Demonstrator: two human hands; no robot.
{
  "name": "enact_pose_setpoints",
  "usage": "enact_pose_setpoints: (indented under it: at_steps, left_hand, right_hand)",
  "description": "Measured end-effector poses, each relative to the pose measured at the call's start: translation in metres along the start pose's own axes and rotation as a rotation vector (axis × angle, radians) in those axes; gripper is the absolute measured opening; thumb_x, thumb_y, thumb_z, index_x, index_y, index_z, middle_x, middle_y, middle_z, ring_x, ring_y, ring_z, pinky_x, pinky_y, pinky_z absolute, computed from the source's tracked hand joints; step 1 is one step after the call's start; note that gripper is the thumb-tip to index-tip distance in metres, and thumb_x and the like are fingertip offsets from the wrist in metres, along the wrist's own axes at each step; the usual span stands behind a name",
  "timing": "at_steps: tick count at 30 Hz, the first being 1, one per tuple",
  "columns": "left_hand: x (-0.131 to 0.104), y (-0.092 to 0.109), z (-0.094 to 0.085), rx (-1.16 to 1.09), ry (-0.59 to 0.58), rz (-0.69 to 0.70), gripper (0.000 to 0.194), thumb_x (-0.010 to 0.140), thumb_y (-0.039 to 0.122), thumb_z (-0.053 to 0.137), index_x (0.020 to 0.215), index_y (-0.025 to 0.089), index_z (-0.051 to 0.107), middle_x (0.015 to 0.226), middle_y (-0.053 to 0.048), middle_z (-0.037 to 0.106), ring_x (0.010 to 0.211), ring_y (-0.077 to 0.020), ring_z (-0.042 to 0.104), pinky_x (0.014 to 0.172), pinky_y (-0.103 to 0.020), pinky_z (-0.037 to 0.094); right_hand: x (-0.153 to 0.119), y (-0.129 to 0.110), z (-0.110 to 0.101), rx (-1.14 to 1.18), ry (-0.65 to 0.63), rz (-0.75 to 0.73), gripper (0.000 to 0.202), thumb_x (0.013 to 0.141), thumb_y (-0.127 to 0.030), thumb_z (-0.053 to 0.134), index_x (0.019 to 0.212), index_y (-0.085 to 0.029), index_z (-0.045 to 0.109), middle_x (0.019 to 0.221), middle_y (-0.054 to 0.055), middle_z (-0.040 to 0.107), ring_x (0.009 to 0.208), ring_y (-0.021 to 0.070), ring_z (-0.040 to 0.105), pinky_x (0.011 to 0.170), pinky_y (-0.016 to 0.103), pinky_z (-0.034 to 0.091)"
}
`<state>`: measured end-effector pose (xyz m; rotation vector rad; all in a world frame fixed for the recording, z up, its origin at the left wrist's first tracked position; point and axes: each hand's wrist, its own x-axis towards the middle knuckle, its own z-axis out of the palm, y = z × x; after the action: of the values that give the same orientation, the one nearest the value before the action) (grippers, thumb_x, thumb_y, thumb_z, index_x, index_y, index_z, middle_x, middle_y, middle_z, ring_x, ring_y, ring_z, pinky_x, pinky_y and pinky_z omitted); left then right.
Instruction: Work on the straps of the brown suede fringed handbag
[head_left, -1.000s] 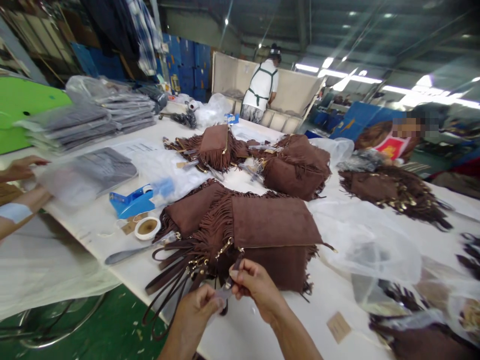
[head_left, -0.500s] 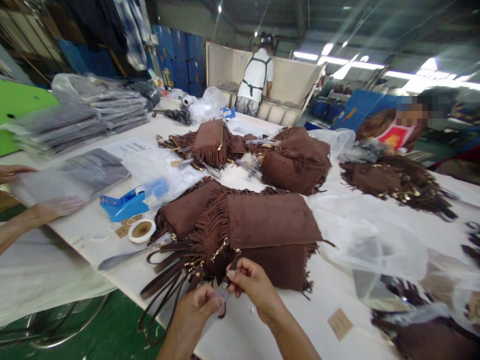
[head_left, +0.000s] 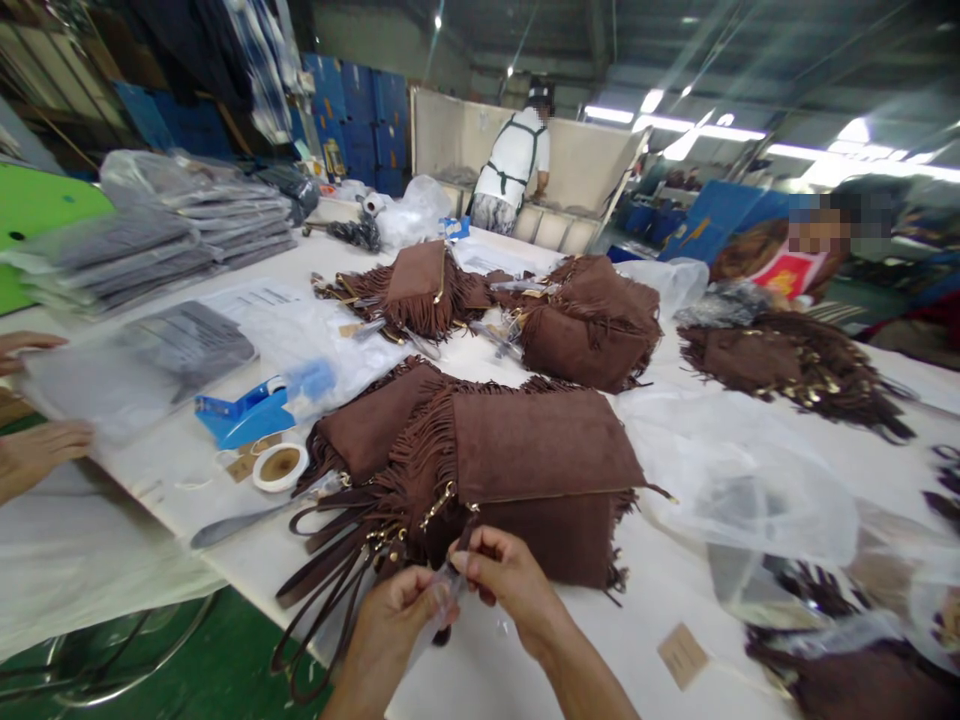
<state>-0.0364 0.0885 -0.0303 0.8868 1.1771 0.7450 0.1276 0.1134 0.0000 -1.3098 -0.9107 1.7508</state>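
Two hands meet at the near edge of the long white work table (head_left: 187,470); the left hand (head_left: 394,625) and the right hand (head_left: 510,585) both pinch a small clear plastic wrap (head_left: 444,588) around the dark zipper pull hanging from the nearest brown suede fringed bag (head_left: 540,470), fingers curled closed on it, wrists angled inward; that bag lies atop a stack at the table's front, several brown straps (head_left: 330,570) spilling off the edge; four heaps of such bags show farther back; one blue tape dispenser (head_left: 244,415) and one roll of tape (head_left: 279,465) sit to the left; a co-worker's two hands (head_left: 34,450) rest on clear bags at far left.
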Motion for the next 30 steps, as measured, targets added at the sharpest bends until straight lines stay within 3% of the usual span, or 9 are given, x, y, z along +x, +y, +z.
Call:
enact_pose_setpoints:
  at_steps: [7,10,15,18,22,27,30]
  left_hand:
    - [0.013,-0.007,0.016,-0.155,0.000,0.008,0.037,0.072,0.050,0.069,0.075,0.014,0.062,0.068,-0.006,0.069,0.061,-0.0169,0.059,0.061,-0.026,0.041]
    - [0.003,0.003,0.013,-0.003,-0.013,0.055,0.033,0.077,0.048,0.062,0.071,0.016,0.060,0.063,-0.002,0.064,0.060,-0.0160,0.056,0.061,-0.026,0.041]
    - [-0.028,0.012,-0.008,0.271,-0.006,0.088,0.032,0.082,0.044,0.056,0.063,0.018,0.059,0.061,0.000,0.063,0.061,-0.0164,0.054,0.063,-0.027,0.038]
    - [-0.035,0.000,-0.015,0.175,0.016,0.020,0.033,0.080,0.047,0.058,0.065,0.017,0.061,0.063,-0.002,0.065,0.060,-0.0169,0.055,0.063,-0.027,0.038]
    - [-0.028,-0.015,-0.012,0.074,0.001,-0.022,0.039,0.078,0.053,0.059,0.071,0.016,0.066,0.070,-0.006,0.069,0.067,-0.0204,0.059,0.067,-0.028,0.041]
    - [-0.021,-0.018,-0.001,0.067,0.003,-0.016,0.040,0.078,0.055,0.061,0.074,0.016,0.070,0.070,-0.005,0.069,0.069,-0.0203,0.060,0.067,-0.027,0.042]
    - [-0.020,-0.018,0.003,0.008,0.011,-0.016,0.042,0.077,0.056,0.061,0.079,0.016,0.071,0.071,-0.005,0.070,0.071,-0.0208,0.061,0.069,-0.028,0.044]
  right_hand:
    - [-0.001,-0.002,-0.004,0.020,-0.011,0.035,0.034,0.069,-0.043,0.074,0.072,-0.015,0.055,0.054,-0.003,0.056,0.044,0.0076,0.046,0.040,0.018,0.027]
    - [0.000,-0.007,-0.007,0.055,0.100,-0.006,0.042,0.073,-0.054,0.069,0.079,-0.014,0.059,0.052,-0.003,0.055,0.041,0.0068,0.043,0.039,0.018,0.029]
    - [0.003,0.002,0.004,0.073,0.196,-0.006,0.050,0.073,-0.060,0.067,0.066,-0.010,0.061,0.041,-0.003,0.049,0.036,0.0054,0.037,0.038,0.019,0.025]
    - [0.001,0.017,0.013,0.150,0.215,0.034,0.048,0.070,-0.057,0.071,0.066,-0.011,0.061,0.044,-0.002,0.051,0.037,0.0052,0.038,0.039,0.019,0.025]
    - [-0.003,0.028,0.018,0.166,0.196,0.054,0.046,0.070,-0.054,0.073,0.068,-0.009,0.063,0.046,-0.001,0.053,0.038,0.0049,0.038,0.039,0.019,0.024]
    - [-0.008,0.030,0.018,0.108,0.207,0.035,0.047,0.071,-0.055,0.071,0.070,-0.009,0.065,0.038,-0.002,0.050,0.034,0.0054,0.036,0.038,0.020,0.025]
    - [-0.009,0.032,0.020,0.105,0.191,0.045,0.049,0.071,-0.059,0.068,0.072,-0.010,0.065,0.036,-0.003,0.049,0.031,0.0088,0.042,0.036,0.020,0.028]
